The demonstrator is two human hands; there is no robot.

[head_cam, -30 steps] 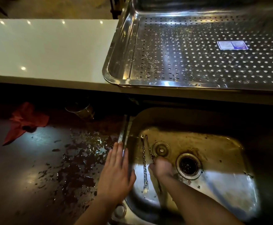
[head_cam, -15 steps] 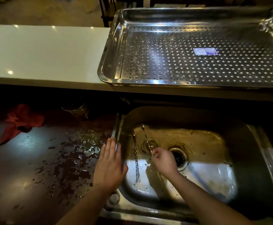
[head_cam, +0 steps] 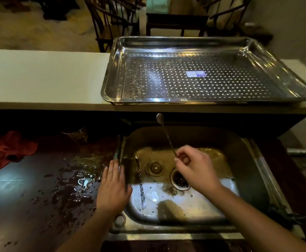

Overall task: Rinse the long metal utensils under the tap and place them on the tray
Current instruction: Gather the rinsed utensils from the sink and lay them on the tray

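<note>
Over the sink (head_cam: 254, 170), the right hand (head_cam: 195, 168) pinches a long bar spoon (head_cam: 166, 135) by its lower shaft, fingertips closed on it, the small bowl end tilted up and away toward the tray (head_cam: 110, 84), probably to carry it to the tap (head_cam: 303, 153) at the sink's right edge. The left hand (head_cam: 112, 188) lies flat with fingers together on the sink's left rim, likely as a brace. A second utensil (head_cam: 140, 184), thin, twisted and fork-tipped, lies on the sink floor beside that rim.
</note>
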